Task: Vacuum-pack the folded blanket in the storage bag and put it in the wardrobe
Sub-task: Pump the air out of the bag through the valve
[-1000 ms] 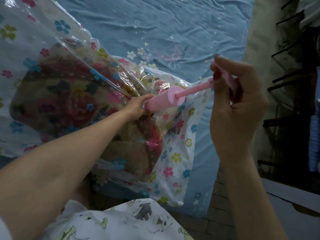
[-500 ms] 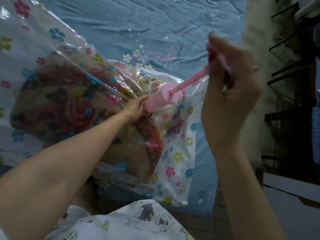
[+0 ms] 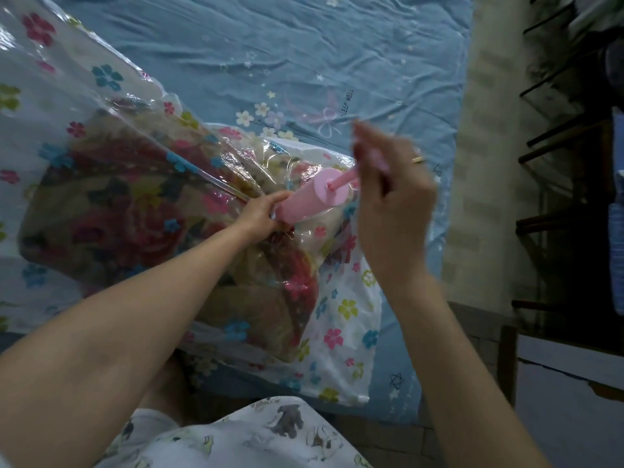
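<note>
A clear storage bag (image 3: 84,96) printed with small flowers lies on the bed, and a folded floral blanket (image 3: 121,214) in red and tan shows through it. A pink hand pump (image 3: 310,197) stands tilted on the bag near its right end. My left hand (image 3: 261,214) grips the base of the pump barrel against the bag. My right hand (image 3: 391,197) is closed around the pump's pink plunger handle, with only a short length of plunger rod (image 3: 344,180) showing above the barrel. The valve under the pump is hidden.
The bag rests on a blue bed sheet (image 3: 304,55) with star and flower prints. A pale wall strip (image 3: 479,163) and dark shelving (image 3: 567,163) stand to the right. My patterned clothing (image 3: 236,434) fills the bottom edge.
My right hand has pushed the plunger down into the barrel, so the exposed rod is much shorter. My left hand has stayed on the pump base.
</note>
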